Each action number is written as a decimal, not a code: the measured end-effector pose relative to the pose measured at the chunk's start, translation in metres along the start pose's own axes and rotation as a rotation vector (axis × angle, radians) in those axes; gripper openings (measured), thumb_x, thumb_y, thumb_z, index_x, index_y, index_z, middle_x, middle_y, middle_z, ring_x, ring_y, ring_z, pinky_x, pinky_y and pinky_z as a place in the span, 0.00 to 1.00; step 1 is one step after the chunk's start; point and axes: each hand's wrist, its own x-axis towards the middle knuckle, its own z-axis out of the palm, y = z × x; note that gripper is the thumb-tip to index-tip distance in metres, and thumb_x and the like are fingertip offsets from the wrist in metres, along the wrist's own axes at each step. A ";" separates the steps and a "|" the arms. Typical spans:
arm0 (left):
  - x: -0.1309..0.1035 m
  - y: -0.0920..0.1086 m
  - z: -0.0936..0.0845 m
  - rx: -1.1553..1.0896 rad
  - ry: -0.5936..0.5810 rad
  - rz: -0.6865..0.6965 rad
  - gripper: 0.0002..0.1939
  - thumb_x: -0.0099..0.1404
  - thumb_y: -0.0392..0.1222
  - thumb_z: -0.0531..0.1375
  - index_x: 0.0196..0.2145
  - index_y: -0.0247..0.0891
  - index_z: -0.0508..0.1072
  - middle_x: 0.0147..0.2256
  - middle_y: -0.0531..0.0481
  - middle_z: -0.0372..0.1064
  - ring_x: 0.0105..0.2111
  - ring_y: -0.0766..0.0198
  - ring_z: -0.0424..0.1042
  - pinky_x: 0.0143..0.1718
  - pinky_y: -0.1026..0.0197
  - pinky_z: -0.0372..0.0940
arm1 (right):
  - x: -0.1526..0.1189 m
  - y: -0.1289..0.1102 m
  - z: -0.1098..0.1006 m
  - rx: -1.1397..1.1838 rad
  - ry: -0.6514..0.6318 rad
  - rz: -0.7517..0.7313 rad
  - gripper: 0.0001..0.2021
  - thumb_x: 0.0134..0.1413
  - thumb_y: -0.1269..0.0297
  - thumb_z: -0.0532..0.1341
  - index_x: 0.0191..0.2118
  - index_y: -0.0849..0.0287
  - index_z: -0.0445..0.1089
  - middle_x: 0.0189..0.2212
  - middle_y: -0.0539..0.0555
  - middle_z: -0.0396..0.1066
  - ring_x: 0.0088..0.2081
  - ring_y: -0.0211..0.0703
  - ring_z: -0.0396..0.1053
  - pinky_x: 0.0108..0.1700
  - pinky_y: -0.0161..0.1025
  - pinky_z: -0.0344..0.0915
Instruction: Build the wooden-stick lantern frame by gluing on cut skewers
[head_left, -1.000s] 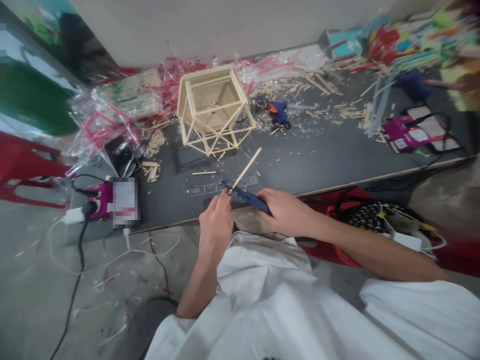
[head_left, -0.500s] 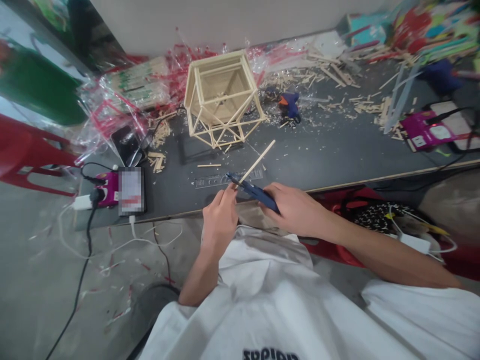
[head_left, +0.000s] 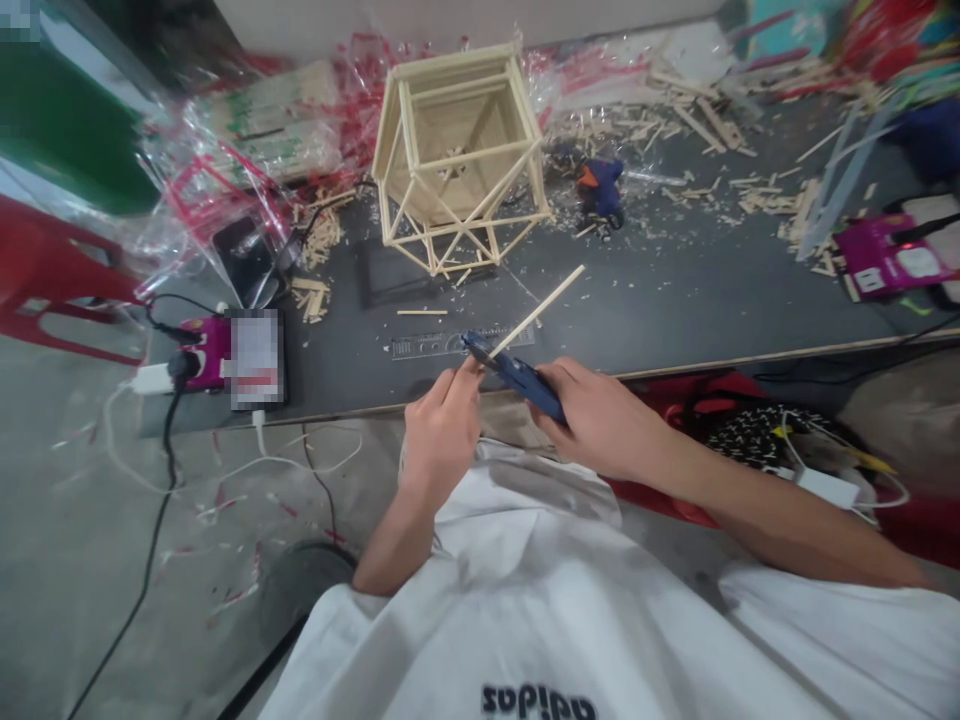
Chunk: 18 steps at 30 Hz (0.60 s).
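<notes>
A white shirt [head_left: 517,600] fills the lower centre of the frame. Above it, the left hand [head_left: 444,425], at centre, is pinched on the lower end of a stick [head_left: 546,305]; its fingertips are partly hidden. Right of it, the right hand [head_left: 604,418] is clamped on blue pliers [head_left: 525,383], whose head crosses the stick just beside the left fingertips. Whether the jaws meet the wood cannot be told. The stick slants up and right, right of frame centre. Behind the pliers, a clear ruler [head_left: 420,347] lies on the dark table [head_left: 660,300], a short stick [head_left: 421,313] just beyond. A wooden frame [head_left: 469,215] stands at upper centre, a glue gun [head_left: 602,188] to its right.
</notes>
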 end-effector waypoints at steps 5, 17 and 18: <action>0.000 0.000 0.002 -0.014 0.010 0.004 0.16 0.79 0.34 0.49 0.54 0.34 0.74 0.32 0.50 0.73 0.28 0.69 0.71 0.31 0.68 0.61 | 0.001 0.002 0.001 0.013 -0.008 -0.011 0.11 0.69 0.64 0.55 0.49 0.64 0.69 0.43 0.62 0.71 0.40 0.53 0.74 0.43 0.44 0.64; 0.003 -0.006 0.005 -0.006 -0.130 -0.145 0.20 0.78 0.35 0.46 0.57 0.36 0.73 0.35 0.47 0.75 0.32 0.65 0.74 0.34 0.66 0.63 | 0.014 0.010 -0.002 0.089 -0.049 0.001 0.14 0.72 0.58 0.53 0.47 0.61 0.71 0.44 0.62 0.76 0.41 0.53 0.75 0.40 0.41 0.61; 0.005 -0.006 0.007 0.006 -0.163 -0.168 0.19 0.78 0.36 0.46 0.57 0.37 0.73 0.36 0.46 0.76 0.32 0.63 0.75 0.34 0.65 0.63 | 0.017 0.012 -0.002 0.088 -0.049 0.007 0.15 0.72 0.56 0.53 0.44 0.61 0.71 0.42 0.62 0.76 0.41 0.53 0.75 0.40 0.41 0.61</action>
